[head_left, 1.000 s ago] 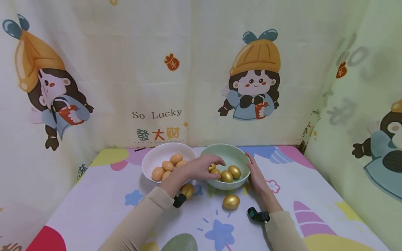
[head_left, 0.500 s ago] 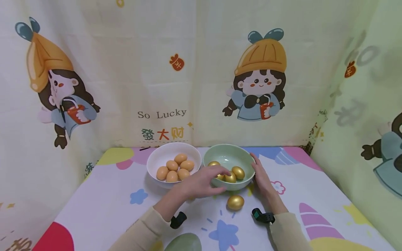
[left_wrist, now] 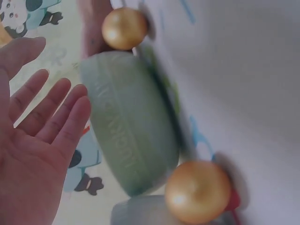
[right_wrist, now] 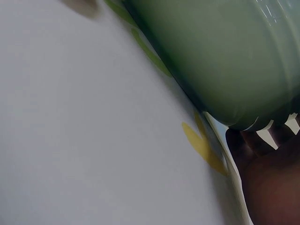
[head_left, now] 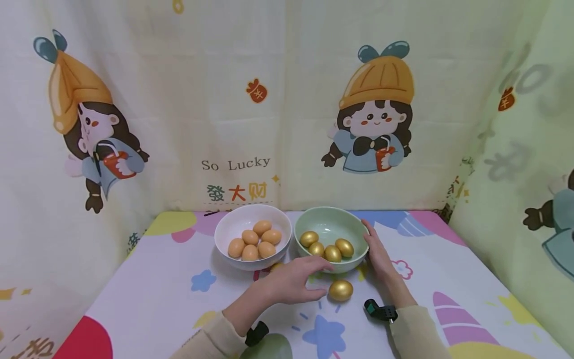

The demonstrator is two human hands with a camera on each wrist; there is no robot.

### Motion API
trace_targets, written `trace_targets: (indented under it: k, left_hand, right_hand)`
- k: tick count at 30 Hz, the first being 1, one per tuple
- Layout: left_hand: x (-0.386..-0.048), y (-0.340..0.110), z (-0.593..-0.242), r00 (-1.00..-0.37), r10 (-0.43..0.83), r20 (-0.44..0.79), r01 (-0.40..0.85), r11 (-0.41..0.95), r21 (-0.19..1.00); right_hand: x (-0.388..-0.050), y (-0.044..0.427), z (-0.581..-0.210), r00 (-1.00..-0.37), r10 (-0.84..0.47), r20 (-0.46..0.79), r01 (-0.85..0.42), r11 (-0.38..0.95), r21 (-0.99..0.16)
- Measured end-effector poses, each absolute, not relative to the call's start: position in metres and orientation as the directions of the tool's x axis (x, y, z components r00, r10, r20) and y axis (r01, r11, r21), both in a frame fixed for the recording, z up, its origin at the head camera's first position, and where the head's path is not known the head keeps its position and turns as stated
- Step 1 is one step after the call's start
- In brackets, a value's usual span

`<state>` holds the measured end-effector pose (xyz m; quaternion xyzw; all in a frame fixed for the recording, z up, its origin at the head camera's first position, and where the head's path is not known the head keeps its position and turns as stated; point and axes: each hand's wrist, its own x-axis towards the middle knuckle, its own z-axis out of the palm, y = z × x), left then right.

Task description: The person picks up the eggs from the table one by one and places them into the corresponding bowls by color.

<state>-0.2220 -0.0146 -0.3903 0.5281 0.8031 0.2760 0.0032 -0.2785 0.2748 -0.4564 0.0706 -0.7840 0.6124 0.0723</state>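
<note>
My left hand (head_left: 293,281) hovers in front of the green bowl (head_left: 332,219), fingers relaxed and holding nothing; its palm (left_wrist: 33,164) shows bare in the left wrist view. Just right of its fingertips, a golden egg (head_left: 341,290) lies on the table. Another golden egg (left_wrist: 198,192) lies before the white bowl, mostly hidden behind the left hand in the head view. Several golden eggs (head_left: 333,253) sit inside the green bowl. Against that bowl's right side rests my right hand (head_left: 381,257), its fingers (right_wrist: 281,133) touching the outer wall.
A white bowl (head_left: 228,219) with several brown eggs (head_left: 249,237) stands directly left of the green one. The table (head_left: 152,289) has a colourful printed cover. Printed curtains (head_left: 305,99) hang close behind its far edge and along the sides.
My left hand has drawn back from over the green bowl towards the golden egg on the table in front. The right hand stays at the bowl's side. The head view has shifted slightly.
</note>
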Motion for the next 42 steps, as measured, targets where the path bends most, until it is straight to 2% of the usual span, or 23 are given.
trace_targets:
  k: [8, 15, 21, 25, 33, 42]
  left_hand:
    - [-0.215, -0.004, -0.404, -0.447, 0.878, 0.171, 0.861, 0.371, 0.348]
    - [-0.213, 0.003, -0.414, -0.464, 0.878, 0.119, 0.841, 0.395, 0.370]
    - [-0.213, 0.009, -0.418, -0.475, 0.875, 0.092, 0.843, 0.422, 0.335]
    - [-0.214, 0.012, -0.420, -0.476, 0.875, 0.084, 0.850, 0.434, 0.298]
    - [-0.216, 0.017, -0.424, -0.504, 0.860, 0.085, 0.834, 0.458, 0.308]
    - [-0.217, 0.023, -0.427, -0.470, 0.872, 0.141, 0.857, 0.412, 0.310]
  right_hand:
    - [-0.277, 0.275, -0.456, -0.983, -0.018, 0.183, -0.182, 0.251, -0.951]
    - [-0.281, 0.276, -0.452, -0.991, -0.026, 0.128, -0.131, 0.223, -0.966]
    - [-0.281, 0.275, -0.452, -0.989, -0.018, 0.144, -0.144, 0.256, -0.956]
    - [-0.281, 0.275, -0.455, -0.985, -0.017, 0.174, -0.173, 0.264, -0.949]
    - [-0.276, 0.273, -0.449, -0.987, -0.027, 0.156, -0.158, 0.242, -0.957]
    - [-0.280, 0.275, -0.457, -0.984, -0.020, 0.177, -0.176, 0.258, -0.950]
